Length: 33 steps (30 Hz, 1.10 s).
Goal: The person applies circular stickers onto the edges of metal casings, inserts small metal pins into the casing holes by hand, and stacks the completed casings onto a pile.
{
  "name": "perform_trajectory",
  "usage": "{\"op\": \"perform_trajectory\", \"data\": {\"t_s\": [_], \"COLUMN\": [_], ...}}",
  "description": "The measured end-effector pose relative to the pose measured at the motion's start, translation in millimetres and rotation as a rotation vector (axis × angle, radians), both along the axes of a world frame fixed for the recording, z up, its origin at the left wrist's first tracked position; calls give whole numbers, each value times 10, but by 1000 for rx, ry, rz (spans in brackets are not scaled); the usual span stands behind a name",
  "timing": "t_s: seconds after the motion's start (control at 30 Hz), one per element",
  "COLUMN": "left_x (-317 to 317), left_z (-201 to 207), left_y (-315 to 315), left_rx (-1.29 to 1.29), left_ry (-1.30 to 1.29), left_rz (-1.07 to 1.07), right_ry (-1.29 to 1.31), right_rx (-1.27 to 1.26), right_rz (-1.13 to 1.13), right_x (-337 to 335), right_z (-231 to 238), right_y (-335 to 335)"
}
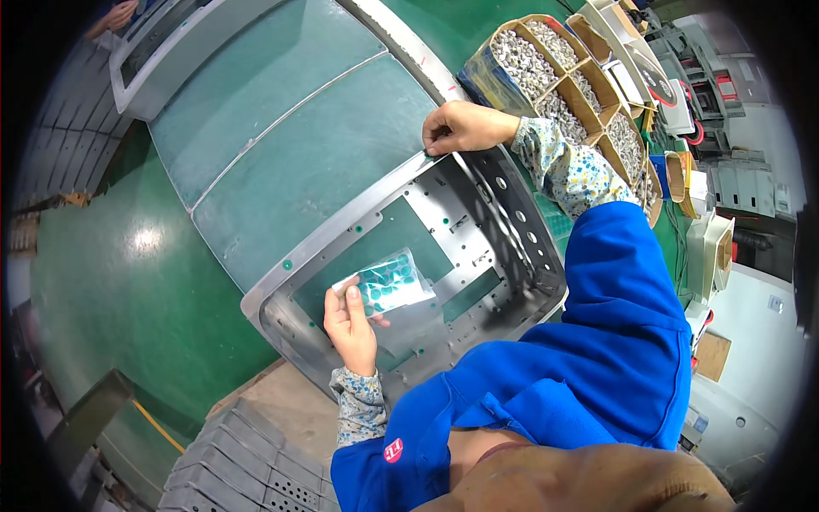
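My left hand [351, 334] is closed on a sheet of round green stickers [394, 280], thumb on top, above the opening of a grey metal housing [337, 224]. The sheet looks shiny, with pale gaps among the dots. At the housing's far rim, close to its upper right corner, my right hand [471, 128] presses down with fingertips pinched together. Whatever lies between those fingertips is hidden. Green dots such as this one [287, 265] sit on the rim and others on the inner panel. The housing's right wall has a row of round holes.
Beyond the housing stretches a green-topped table [316, 128] with a pale seam. A divided cardboard bin [559, 81] of small metal parts stands right of my right hand. Stacked grey metal panels [247, 465] lie lower left. Another person's hand [119, 17] shows at top left.
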State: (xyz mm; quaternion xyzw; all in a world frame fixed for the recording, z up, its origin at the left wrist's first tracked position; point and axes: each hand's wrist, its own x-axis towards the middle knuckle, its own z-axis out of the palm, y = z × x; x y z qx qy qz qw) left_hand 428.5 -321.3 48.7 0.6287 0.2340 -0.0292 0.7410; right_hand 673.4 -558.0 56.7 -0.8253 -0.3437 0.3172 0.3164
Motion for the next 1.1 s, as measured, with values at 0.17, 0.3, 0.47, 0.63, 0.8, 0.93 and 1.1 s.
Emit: {"op": "perform_trajectory", "data": {"t_s": [0.17, 0.3, 0.47, 0.63, 0.8, 0.93, 1.1], "left_x": [0, -9, -36, -32, -65, -77, -100], "left_z": [-23, -31, -36, 10, -44, -142, 161], "left_y": [-12, -19, 2, -21, -3, -62, -258], "left_rx": [-10, -23, -22, -17, -17, 8, 231], "left_ry": [17, 20, 25, -2, -22, -45, -246], "left_rz": [-14, -21, -40, -83, -66, -92, -36], "right_ry": [-7, -56, -81, -145, 4, 4, -579], "right_rx": [34, -20, 0, -110, 48, 150, 625], "right_rz": [-49, -60, -54, -52, -53, -41, -493], "right_x": [-24, -44, -60, -44, 104, 140, -922], "right_z": [-3, 24, 7, 75, -277, -395, 174], "right_y": [-7, 18, 38, 69, 60, -53, -4]}}
